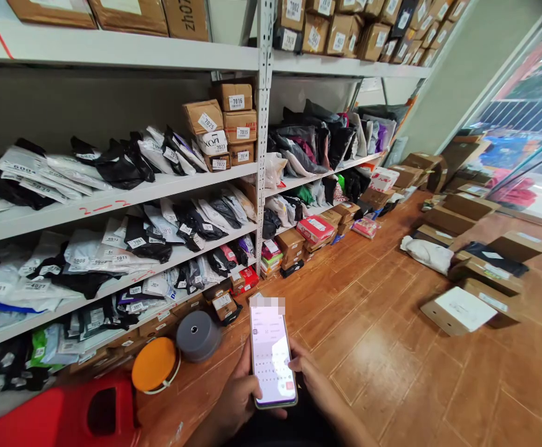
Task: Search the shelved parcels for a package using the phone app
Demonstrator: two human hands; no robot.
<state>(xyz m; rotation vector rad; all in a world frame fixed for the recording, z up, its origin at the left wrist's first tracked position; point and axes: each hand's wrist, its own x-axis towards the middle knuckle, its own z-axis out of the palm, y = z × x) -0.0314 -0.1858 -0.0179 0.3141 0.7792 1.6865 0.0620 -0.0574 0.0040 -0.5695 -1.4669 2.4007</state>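
A smartphone [271,354] with a lit screen and an on-screen keyboard is held upright low in the middle of the view. My left hand [238,391] wraps its left edge and back. My right hand [310,379] grips the right edge, its thumb resting near the bottom of the screen. Both hands are closed round the phone above a wooden floor [382,347].
White metal shelving [263,161] on the left is packed with labelled parcel bags and cardboard boxes. A red plastic stool [66,416], an orange round object [155,365] and a grey round object [198,335] lie bottom left. Cartons [459,310] and a white bag [429,253] sit on the floor at right.
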